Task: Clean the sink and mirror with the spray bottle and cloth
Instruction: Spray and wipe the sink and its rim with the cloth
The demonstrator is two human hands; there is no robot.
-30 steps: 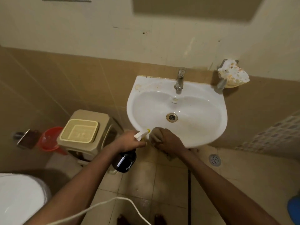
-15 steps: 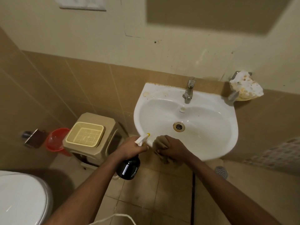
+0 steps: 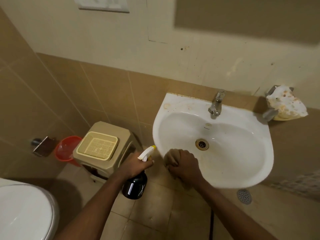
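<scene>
**Cloth at the sink's near rim**

The right hand (image 3: 184, 166) gripped a bunched tan cloth (image 3: 170, 155), fingers curled tight round it, and pressed it onto the front-left rim of the white sink (image 3: 259, 135), at about 7 o'clock from the drain (image 3: 201, 144). The left hand (image 3: 134, 166) was wrapped round the neck of the dark spray bottle (image 3: 135, 185), nozzle up and aimed toward the bowl, held just beside the rim and below it. Whether a finger lay on the trigger I could not tell.

Brown staining showed along the back ledge near the tap (image 3: 216, 103), at 12 o'clock from the drain, and faint yellowing in the bowl. The mirror showed only as a dark blurred panel at top right, if that was it.

To do this wipe well, I judged the cloth wanted firm flat pressure and overlapping strokes round the rim, working toward the stained back ledge. Spraying there first would likely help. The bottle should be kept clear of the wiping arm.
</scene>
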